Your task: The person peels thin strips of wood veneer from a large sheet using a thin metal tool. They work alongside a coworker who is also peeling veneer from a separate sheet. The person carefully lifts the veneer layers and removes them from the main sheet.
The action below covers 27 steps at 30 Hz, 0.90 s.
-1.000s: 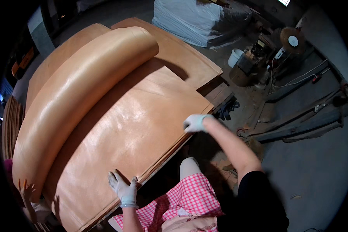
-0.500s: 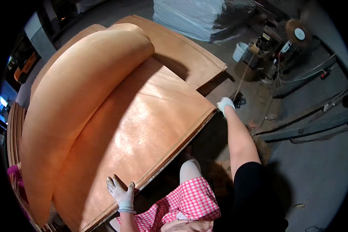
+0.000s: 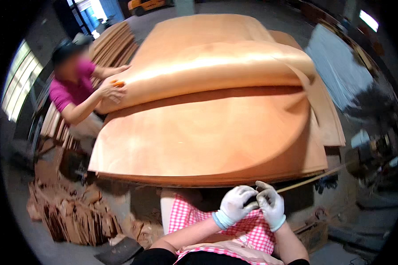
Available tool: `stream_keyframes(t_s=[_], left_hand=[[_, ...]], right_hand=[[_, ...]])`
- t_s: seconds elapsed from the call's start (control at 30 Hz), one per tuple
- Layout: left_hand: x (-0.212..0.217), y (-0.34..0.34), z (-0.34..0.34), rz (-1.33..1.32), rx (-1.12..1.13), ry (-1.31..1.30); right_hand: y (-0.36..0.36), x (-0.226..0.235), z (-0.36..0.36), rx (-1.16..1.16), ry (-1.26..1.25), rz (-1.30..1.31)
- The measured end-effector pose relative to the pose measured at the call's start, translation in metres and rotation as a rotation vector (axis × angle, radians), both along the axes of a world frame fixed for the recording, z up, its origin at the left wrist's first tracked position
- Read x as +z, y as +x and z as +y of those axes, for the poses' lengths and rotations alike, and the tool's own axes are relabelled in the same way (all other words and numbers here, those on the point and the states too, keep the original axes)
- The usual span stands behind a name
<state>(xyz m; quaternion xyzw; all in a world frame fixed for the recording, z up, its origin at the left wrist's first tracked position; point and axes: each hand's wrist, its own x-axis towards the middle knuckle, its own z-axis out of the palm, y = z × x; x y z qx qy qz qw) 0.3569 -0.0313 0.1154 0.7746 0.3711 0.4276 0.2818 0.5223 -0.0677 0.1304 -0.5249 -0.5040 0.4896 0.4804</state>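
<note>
Left hand (image 3: 238,205) moved beside right hand (image 3: 271,205); bucket (image 3: 360,138) (contents unclear) stands rightward.

Pale strip (image 3: 305,181) stretched straight beside stacked sheets (image 3: 208,178)

From my station I see the strip, narrow and yellowish, slanting from just off the stack's near edge out to the right and farther away. The sheets are thin, broad and tan-brown, lying flat in layers. The top sheet (image 3: 194,137) shows a darker, curved-edged area at its right. Toward the far side, a curled sheet (image 3: 203,73) arches from left to right, glossy along its crest.
</note>
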Motion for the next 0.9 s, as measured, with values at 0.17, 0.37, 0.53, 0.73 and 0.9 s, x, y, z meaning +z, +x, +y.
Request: stream_keyframes(t_s=[0.17,0.37,0.53,0.73,0.9], left_hand=[[-0.012,-0.043,-0.024,-0.452,0.138,-0.392],[-0.043,-0.109,-0.018,-0.763,0.422,-0.566],[-0.071,-0.29,0.019,-0.571,1.099,-0.45],[-0.108,-0.54,0.017,-0.17,1.556,-0.293],[-0.121,-0.58,0.05,0.012,1.497,-0.548]], right_hand=[[-0.073,0.003,-0.002,0.123,-0.118,0.238],[-0.128,0.001,0.026,0.193,-0.071,0.032],[-0.043,-0.015,0.071,0.247,-0.055,-0.785],[0.051,-0.034,0.095,0.239,-0.226,-0.93],[0.085,-0.038,0.094,0.14,-0.259,-1.148]])
